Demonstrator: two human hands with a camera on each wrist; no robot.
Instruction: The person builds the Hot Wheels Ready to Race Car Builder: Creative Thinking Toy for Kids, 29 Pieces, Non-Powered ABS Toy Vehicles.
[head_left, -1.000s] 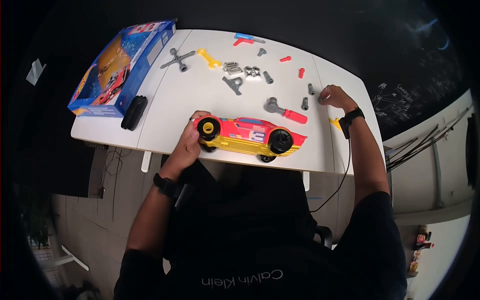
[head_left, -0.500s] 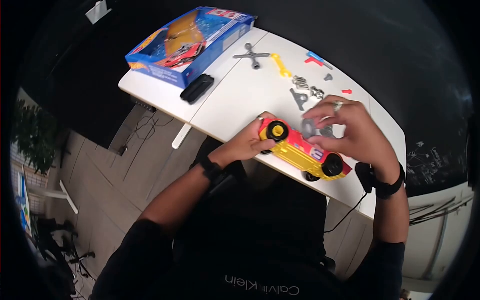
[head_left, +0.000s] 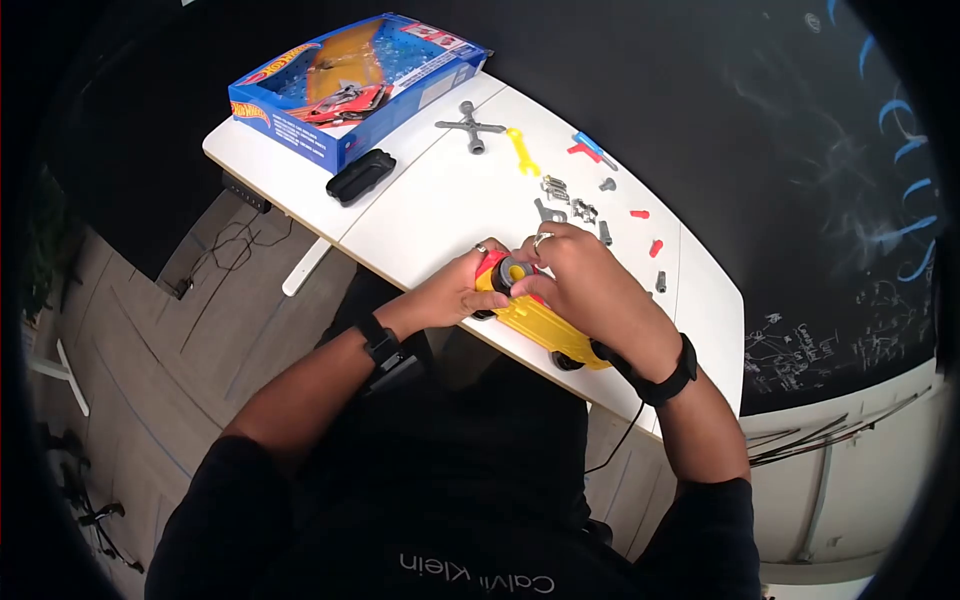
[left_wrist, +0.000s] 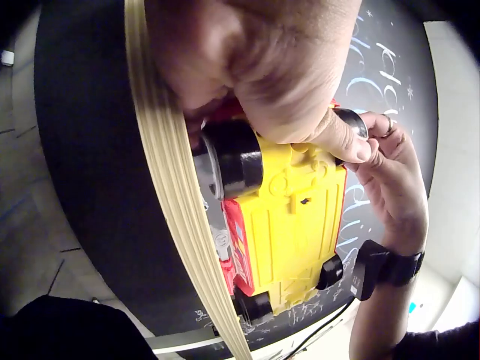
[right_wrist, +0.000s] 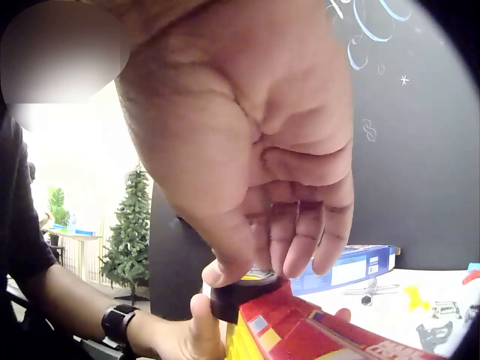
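Observation:
A red and yellow toy car point(head_left: 540, 328) is held on its side, its yellow underside facing the body. My left hand point(head_left: 455, 290) grips one end of it, thumb pressed on the underside beside a wheel. With thumb and fingers, my right hand point(head_left: 580, 275) pinches a grey ring point(head_left: 508, 265) against that wheel's outer face, around the yellow hub. In the right wrist view the fingertips are right at the black tyre point(right_wrist: 227, 301). The left wrist view shows two more black wheels point(left_wrist: 253, 306) at the far end. My right forearm partly covers the car.
A blue toy box point(head_left: 350, 90) and a black case point(head_left: 362, 177) lie at the left. Across the table are a grey cross wrench point(head_left: 472, 127), a yellow wrench point(head_left: 521, 152), a blue-red tool point(head_left: 594, 150), red bolts point(head_left: 640, 213) and grey parts. A cable hangs from my right wrist.
My right hand has come from the table's right side to the car, bringing the grey ring to the wheel near my left hand. The left hand keeps its grip; the car has turned.

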